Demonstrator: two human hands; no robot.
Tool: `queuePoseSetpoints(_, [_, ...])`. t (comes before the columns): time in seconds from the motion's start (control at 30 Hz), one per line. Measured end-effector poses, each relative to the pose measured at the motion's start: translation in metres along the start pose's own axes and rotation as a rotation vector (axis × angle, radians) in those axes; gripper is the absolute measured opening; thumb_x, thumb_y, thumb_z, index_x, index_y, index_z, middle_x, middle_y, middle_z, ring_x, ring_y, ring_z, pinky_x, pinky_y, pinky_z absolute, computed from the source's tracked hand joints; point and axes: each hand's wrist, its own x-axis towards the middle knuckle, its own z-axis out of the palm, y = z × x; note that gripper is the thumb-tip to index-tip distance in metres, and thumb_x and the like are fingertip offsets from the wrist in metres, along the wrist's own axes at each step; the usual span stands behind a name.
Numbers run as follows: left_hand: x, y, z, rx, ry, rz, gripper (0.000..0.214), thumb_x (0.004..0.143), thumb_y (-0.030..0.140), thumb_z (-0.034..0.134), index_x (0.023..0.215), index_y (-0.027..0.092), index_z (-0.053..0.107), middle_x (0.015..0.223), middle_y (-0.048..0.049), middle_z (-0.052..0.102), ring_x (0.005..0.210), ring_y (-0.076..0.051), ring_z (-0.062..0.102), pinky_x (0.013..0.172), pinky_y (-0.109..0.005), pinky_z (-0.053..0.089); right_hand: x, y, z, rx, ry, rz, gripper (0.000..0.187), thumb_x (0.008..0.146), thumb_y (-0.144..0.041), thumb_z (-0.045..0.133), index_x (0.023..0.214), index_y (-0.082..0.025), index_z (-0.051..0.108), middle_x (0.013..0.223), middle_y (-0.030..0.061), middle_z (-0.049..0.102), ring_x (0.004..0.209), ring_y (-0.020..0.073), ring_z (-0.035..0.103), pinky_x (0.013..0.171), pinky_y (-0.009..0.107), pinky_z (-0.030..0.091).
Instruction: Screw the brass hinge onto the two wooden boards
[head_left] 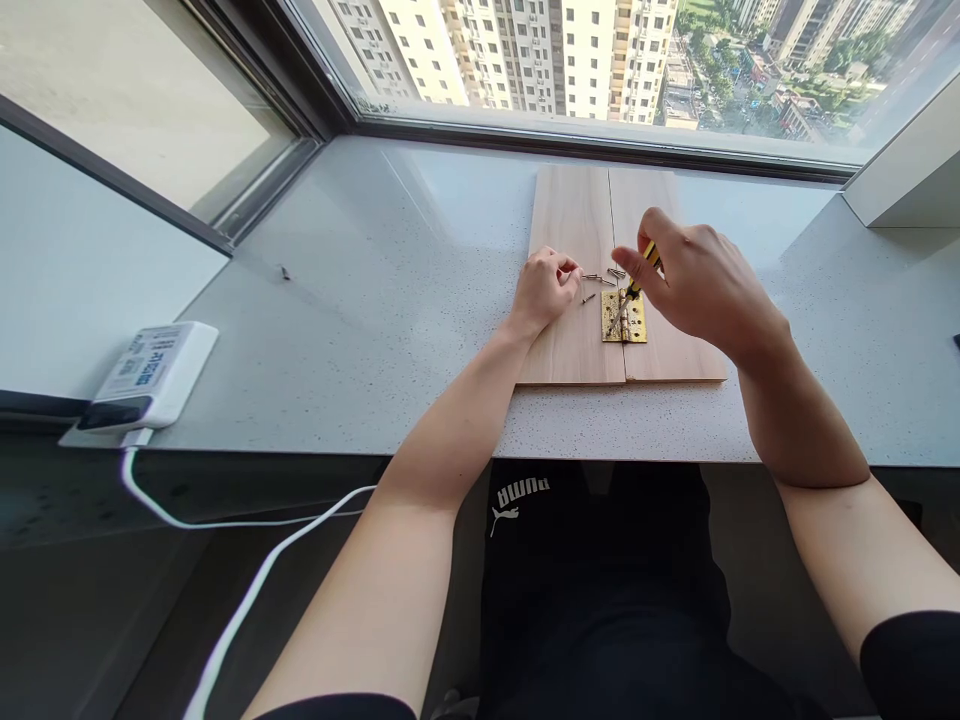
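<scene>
Two pale wooden boards lie side by side on a speckled grey sill. A brass hinge sits across their seam near the front. My right hand grips a yellow and black screwdriver, its tip down on the hinge's left leaf. My left hand rests on the left board with its fingers pinched together at several loose screws just above the hinge. What the pinch holds is too small to make out.
A white power unit with a white cable lies at the sill's front left edge. One stray screw lies far left on the sill. A window frame runs along the back, and a white block stands at the back right.
</scene>
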Motion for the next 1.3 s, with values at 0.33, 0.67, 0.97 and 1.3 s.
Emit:
queuePoseSetpoints(0.33, [0.001, -0.003, 0.001, -0.009, -0.006, 0.004, 0.012, 0.110, 0.027, 0.069, 0.105, 0.021, 0.078, 0.114, -0.0125, 0.073, 0.098, -0.025, 0.068, 0.103, -0.046, 0.062, -0.004, -0.004, -0.008, 0.016, -0.064, -0.037, 0.035, 0.109, -0.048, 0.068, 0.136, -0.027, 0.067, 0.088, 0.0066, 0.068, 0.080, 0.0295, 0.057, 0.084, 0.049, 0.048])
queuePoseSetpoints(0.67, [0.001, -0.005, 0.001, -0.001, -0.015, 0.009, 0.014, 0.112, 0.031, 0.070, 0.105, 0.022, 0.078, 0.114, -0.0122, 0.073, 0.101, -0.026, 0.068, 0.100, -0.045, 0.062, -0.004, 0.005, -0.010, 0.032, -0.069, -0.085, 0.044, 0.107, -0.052, 0.072, 0.144, -0.030, 0.063, 0.103, 0.0090, 0.070, 0.091, 0.0324, 0.062, 0.087, 0.050, 0.052])
queuePoseSetpoints(0.97, [0.001, -0.001, 0.000, 0.002, -0.004, -0.003, 0.010, 0.111, 0.024, 0.070, 0.104, 0.021, 0.078, 0.114, -0.0118, 0.074, 0.095, -0.024, 0.068, 0.100, -0.045, 0.061, -0.001, 0.020, 0.006, -0.038, 0.096, 0.054, 0.053, 0.115, -0.073, 0.056, 0.130, -0.024, 0.070, 0.088, 0.0116, 0.068, 0.087, 0.0360, 0.064, 0.082, 0.050, 0.050])
queuePoseSetpoints(1.3, [0.000, -0.003, 0.000, -0.010, -0.010, -0.002, 0.012, 0.111, 0.026, 0.069, 0.105, 0.021, 0.079, 0.114, -0.0117, 0.073, 0.097, -0.025, 0.066, 0.101, -0.045, 0.060, -0.004, -0.002, -0.009, 0.068, -0.069, -0.097, 0.034, 0.110, -0.054, 0.073, 0.132, -0.030, 0.067, 0.109, 0.0110, 0.073, 0.091, 0.0314, 0.062, 0.085, 0.048, 0.049])
